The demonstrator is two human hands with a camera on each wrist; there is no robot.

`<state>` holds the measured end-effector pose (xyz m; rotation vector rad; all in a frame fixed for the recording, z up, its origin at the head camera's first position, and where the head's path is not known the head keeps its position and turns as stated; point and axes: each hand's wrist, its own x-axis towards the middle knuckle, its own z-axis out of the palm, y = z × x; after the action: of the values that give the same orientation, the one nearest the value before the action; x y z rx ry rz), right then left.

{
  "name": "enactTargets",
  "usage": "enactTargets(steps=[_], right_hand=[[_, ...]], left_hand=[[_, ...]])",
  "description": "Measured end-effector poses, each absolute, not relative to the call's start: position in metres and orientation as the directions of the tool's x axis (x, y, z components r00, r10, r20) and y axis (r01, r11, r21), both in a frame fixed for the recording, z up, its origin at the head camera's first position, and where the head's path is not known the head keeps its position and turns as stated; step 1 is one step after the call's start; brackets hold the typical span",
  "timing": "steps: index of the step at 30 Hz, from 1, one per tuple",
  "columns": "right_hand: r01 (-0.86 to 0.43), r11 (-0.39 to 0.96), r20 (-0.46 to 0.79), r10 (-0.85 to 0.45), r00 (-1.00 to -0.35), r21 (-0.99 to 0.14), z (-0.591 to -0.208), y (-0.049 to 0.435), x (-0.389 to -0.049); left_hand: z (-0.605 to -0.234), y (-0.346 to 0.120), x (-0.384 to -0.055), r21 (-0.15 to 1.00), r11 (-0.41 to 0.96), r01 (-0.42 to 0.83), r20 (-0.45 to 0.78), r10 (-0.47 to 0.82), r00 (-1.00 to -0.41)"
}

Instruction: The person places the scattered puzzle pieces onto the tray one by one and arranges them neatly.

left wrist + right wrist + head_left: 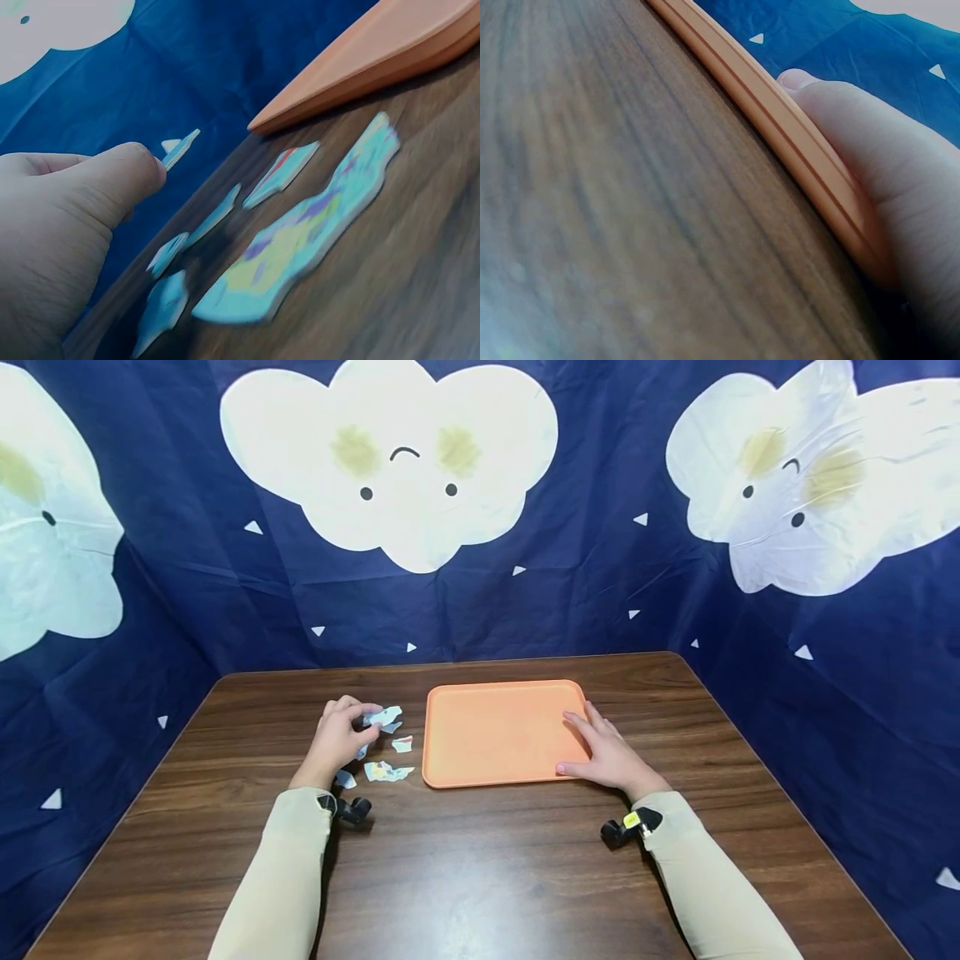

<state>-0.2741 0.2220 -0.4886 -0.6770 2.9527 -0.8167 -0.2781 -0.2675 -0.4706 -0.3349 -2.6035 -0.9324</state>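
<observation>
My left hand (341, 739) pinches an irregular flat puzzle piece (385, 717), pale blue with a white edge, between thumb and fingers. In the left wrist view that piece (180, 150) is lifted off the tabletop, mostly hidden by the thumb. Below it lie several loose pieces: a long one with yellow and purple print (289, 244), a small one with a red stripe (281, 174), and bluish ones nearer the hand. At the orange tray's (502, 735) right end, my right hand (611, 756) rests with fingers spread over the rim; its thumb (840, 120) lies along the near edge.
The brown wooden table (480, 877) extends in front of the tray and to both sides. A dark blue cloth (450, 618) printed with white clouds and triangles hangs behind and around it. Each wrist wears a small black camera.
</observation>
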Motion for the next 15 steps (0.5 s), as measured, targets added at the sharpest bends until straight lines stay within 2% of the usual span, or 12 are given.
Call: enactTargets(steps=[15], right_hand=[[-0.390, 0.779, 0.098, -0.395, -0.913, -0.492, -0.489, 0.223, -0.276]], left_hand=[[-0.469, -0.220, -0.302, 0.555, 0.753, 0.353, 0.374, 0.153, -0.915]])
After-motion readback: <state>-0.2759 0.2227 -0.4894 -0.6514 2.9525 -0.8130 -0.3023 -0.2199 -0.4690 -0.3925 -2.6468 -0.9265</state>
